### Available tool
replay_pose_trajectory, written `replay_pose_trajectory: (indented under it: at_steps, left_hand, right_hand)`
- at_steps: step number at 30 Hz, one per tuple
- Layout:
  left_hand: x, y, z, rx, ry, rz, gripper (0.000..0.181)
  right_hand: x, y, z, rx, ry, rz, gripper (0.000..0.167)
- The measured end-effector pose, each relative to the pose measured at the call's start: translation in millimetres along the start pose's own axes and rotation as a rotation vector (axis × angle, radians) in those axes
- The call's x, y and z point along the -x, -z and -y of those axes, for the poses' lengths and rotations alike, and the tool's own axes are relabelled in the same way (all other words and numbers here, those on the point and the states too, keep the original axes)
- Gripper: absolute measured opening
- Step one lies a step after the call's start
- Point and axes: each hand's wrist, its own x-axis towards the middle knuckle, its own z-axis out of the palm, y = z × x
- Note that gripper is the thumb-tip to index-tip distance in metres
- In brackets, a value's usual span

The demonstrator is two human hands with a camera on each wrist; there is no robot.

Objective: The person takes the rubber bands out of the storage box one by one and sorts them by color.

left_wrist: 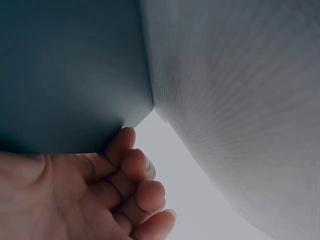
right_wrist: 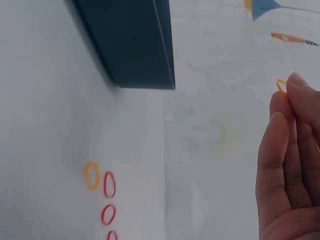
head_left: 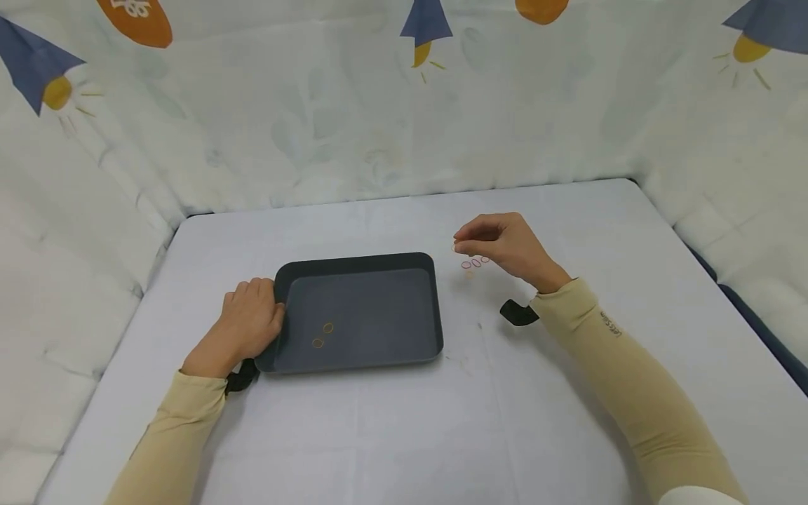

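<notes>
My left hand [head_left: 248, 319] grips the left side of a dark grey rectangular tray [head_left: 379, 315], thumb at the rim. In the left wrist view its fingers curl beside the tray wall [left_wrist: 70, 80]. Two small yellowish rubber bands [head_left: 328, 327] lie inside the tray, towards its left. Right of the tray and above the table, my right hand [head_left: 505, 245] pinches one small orange rubber band [right_wrist: 278, 85] between thumb and fingertip. Below that hand, several red rubber bands [right_wrist: 105, 185] and an orange rubber band [right_wrist: 87, 175] lie on the cloth.
A white cloth covers the table [head_left: 404, 435]. Pale curtains [head_left: 379, 126] with printed shapes hang behind it and along both sides. A black wrist mount [head_left: 519, 313] sticks out from the right sleeve [head_left: 631, 379].
</notes>
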Motion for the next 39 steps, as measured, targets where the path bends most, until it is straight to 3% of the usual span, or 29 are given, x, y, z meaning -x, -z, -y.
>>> replay_pose_trajectory:
  at_steps: [18, 29, 39]
  left_hand:
    - [4.2, 1.8, 9.2, -0.008, 0.006, -0.012, 0.025]
    - [4.8, 0.9, 6.9, -0.001, -0.002, -0.030, 0.024]
    - [4.2, 0.4, 6.9, 0.001, 0.007, -0.012, 0.024]
  right_hand:
    - [2.8, 10, -35, -0.027, -0.147, -0.082, 0.032]
    - [2.0, 11, -46, 0.135, -0.284, -0.084, 0.023]
    - [-1.2, 7, -52, 0.291, -0.287, -0.067, 0.012]
